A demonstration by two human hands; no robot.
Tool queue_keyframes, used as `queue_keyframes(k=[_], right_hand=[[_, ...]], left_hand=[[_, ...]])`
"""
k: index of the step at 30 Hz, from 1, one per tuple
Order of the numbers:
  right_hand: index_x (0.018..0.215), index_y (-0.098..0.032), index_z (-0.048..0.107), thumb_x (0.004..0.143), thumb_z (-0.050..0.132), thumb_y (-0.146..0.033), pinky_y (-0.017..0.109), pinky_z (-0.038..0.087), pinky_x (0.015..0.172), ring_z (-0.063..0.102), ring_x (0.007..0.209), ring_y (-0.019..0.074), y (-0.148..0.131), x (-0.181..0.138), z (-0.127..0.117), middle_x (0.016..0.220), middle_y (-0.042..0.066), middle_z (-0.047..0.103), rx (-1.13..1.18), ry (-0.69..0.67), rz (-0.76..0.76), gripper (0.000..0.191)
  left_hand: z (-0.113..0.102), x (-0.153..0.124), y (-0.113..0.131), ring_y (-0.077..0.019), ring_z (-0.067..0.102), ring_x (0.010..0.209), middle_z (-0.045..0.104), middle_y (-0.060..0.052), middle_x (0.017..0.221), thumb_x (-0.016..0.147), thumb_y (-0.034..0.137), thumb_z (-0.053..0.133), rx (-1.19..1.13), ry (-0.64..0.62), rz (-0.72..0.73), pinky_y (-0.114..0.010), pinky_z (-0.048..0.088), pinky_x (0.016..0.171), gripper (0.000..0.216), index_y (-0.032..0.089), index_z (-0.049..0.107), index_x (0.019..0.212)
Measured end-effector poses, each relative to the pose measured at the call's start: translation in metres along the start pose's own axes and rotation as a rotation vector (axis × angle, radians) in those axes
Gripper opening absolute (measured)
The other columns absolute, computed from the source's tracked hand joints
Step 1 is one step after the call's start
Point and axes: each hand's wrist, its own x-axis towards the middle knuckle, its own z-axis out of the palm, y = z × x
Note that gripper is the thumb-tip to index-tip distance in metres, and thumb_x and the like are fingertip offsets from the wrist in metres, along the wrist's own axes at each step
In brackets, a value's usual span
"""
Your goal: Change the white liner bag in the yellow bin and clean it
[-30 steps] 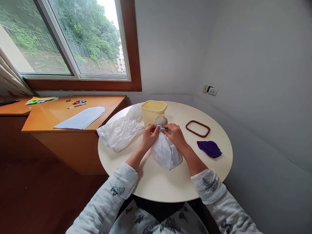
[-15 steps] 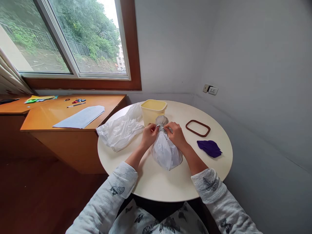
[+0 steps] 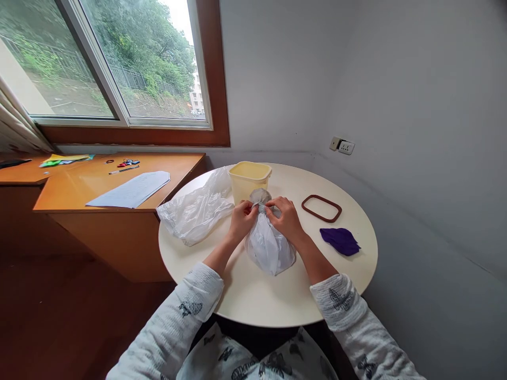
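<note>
A filled white plastic bag (image 3: 269,249) stands on the round cream table (image 3: 253,295), its top gathered into a twisted neck (image 3: 260,197). My left hand (image 3: 241,220) pinches the neck from the left. My right hand (image 3: 285,219) grips it from the right, fingers curled over the twist. Both hands are closed on the bag's neck, just in front of a pale yellow tub (image 3: 249,179).
A crumpled empty plastic bag (image 3: 196,211) lies left of the tub. A brown rectangular ring (image 3: 321,208) and a purple cloth (image 3: 339,240) lie on the table's right side. A wooden desk (image 3: 99,195) with paper (image 3: 129,190) and small items stands at left under the window.
My fingers have shifted slightly on the bag's neck, tightening the twist. The bag and everything else on the table stay in place.
</note>
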Motion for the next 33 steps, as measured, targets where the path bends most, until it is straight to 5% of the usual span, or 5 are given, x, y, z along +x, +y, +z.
queue_keyframes(k=[11, 20, 33], right_hand=[[0.080, -0.021, 0.059, 0.085, 0.054, -0.026, 0.035, 0.036, 0.081, 0.057, 0.086, 0.0192, 0.0070, 0.0005, 0.0033, 0.085, 0.003, 0.064, -0.088, -0.075, 0.018, 0.008], [0.079, -0.021, 0.054, 0.085, 0.051, -0.020, 0.032, 0.036, 0.079, 0.056, 0.083, 0.0176, 0.0068, 0.0011, 0.0031, 0.082, 0.002, 0.062, -0.015, -0.006, 0.044, 0.007], [0.087, -0.022, 0.058, 0.079, 0.061, -0.028, 0.033, 0.037, 0.082, 0.058, 0.089, 0.0181, 0.0039, -0.0003, 0.0016, 0.089, 0.002, 0.064, 0.010, 0.002, 0.013, 0.011]], left_hand=[[0.0017, -0.0026, 0.0023, -0.0106, 0.048, 0.058, 0.052, 0.001, 0.064, 0.074, 0.027, 0.058, -0.067, -0.076, 0.021, -0.023, 0.039, 0.056, 0.017, 0.016, 0.055, 0.062], [-0.0013, 0.0004, 0.0018, -0.0104, 0.047, 0.059, 0.052, 0.000, 0.064, 0.077, 0.021, 0.053, 0.074, -0.029, 0.009, -0.023, 0.038, 0.057, 0.015, 0.017, 0.054, 0.063], [0.0003, -0.0003, 0.0011, -0.0111, 0.049, 0.061, 0.051, 0.001, 0.064, 0.076, 0.025, 0.055, -0.020, -0.050, 0.000, -0.024, 0.040, 0.059, 0.017, 0.016, 0.053, 0.062]])
